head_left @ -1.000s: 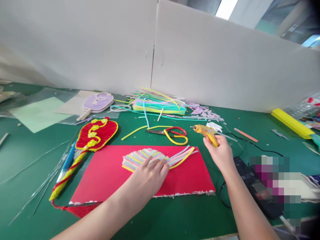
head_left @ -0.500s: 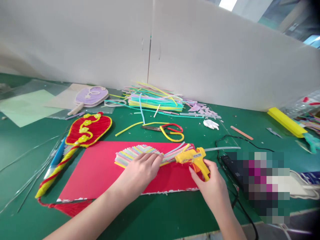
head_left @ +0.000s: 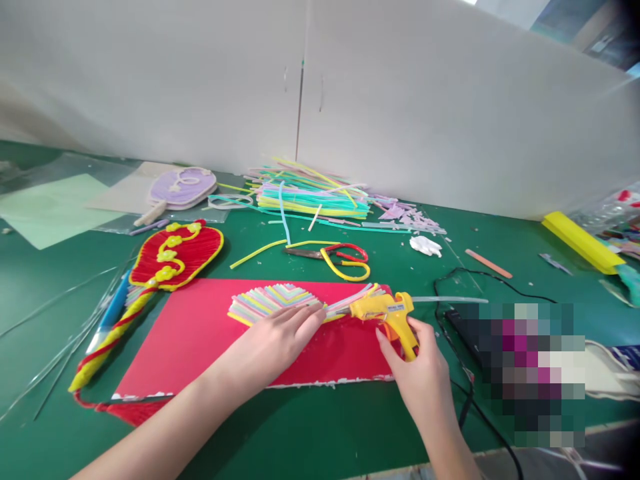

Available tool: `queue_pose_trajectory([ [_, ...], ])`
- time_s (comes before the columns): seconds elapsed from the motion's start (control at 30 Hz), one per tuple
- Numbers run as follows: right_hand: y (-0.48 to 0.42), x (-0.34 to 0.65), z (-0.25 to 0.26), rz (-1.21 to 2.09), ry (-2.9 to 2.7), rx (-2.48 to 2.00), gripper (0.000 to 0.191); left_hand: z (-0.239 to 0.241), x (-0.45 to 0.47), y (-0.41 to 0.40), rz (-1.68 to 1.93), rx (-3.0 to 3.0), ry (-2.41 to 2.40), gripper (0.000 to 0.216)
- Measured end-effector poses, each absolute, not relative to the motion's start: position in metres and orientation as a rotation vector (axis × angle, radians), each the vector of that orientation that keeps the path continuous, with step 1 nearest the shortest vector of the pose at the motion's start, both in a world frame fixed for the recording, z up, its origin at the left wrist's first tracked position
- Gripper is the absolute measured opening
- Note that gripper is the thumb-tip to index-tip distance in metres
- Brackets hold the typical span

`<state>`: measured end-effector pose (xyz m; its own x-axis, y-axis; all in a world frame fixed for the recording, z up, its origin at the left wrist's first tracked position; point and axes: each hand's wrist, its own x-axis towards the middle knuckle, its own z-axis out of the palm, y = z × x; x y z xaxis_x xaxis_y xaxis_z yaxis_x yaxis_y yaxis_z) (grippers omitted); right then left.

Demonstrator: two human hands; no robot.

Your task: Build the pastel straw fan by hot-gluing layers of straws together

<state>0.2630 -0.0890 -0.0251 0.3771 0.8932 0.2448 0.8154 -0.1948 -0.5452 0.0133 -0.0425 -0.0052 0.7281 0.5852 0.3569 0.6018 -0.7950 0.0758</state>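
My right hand (head_left: 423,353) is closed around the handle of a yellow hot glue gun (head_left: 377,308), whose nozzle points left. Close to the nozzle, the fingers of my left hand (head_left: 293,333) lie extended over the lower right of a leaf-shaped panel of pastel chenille stems (head_left: 270,300); the thumb is hidden. Loose stem ends (head_left: 357,293) fan out from the panel to the right, partly behind the gun. Under all this lies a red sheet (head_left: 200,333) with a ragged white lower edge. A clear glue stick (head_left: 450,299) juts from the gun's back.
Scissors (head_left: 345,257) lie beyond the sheet, before a pile of chenille stems (head_left: 313,200). A red and yellow fan (head_left: 180,257) rests at left, a purple fan (head_left: 183,189) behind it. On the right are a black cord (head_left: 493,287) and a yellow strip (head_left: 580,243).
The view has shifted slightly. My left hand has moved slightly down and left, baring a little more of the striped panel. My right hand keeps its grip on the glue gun, almost still.
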Motion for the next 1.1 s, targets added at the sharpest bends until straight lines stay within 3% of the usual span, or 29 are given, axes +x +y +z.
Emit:
queue_pose_trajectory([
  [0.5, -0.087, 0.262, -0.01, 0.403, -1.254, -2.013, 0.053, 0.001, 0.0, -0.031, -0.588, -2.998, -0.91, 0.032],
  [1.1, -0.089, 0.258, -0.018, -0.029, -1.575, -1.979, 0.043, 0.0, 0.005, -0.028, -0.725, -3.023, -1.023, 0.031],
])
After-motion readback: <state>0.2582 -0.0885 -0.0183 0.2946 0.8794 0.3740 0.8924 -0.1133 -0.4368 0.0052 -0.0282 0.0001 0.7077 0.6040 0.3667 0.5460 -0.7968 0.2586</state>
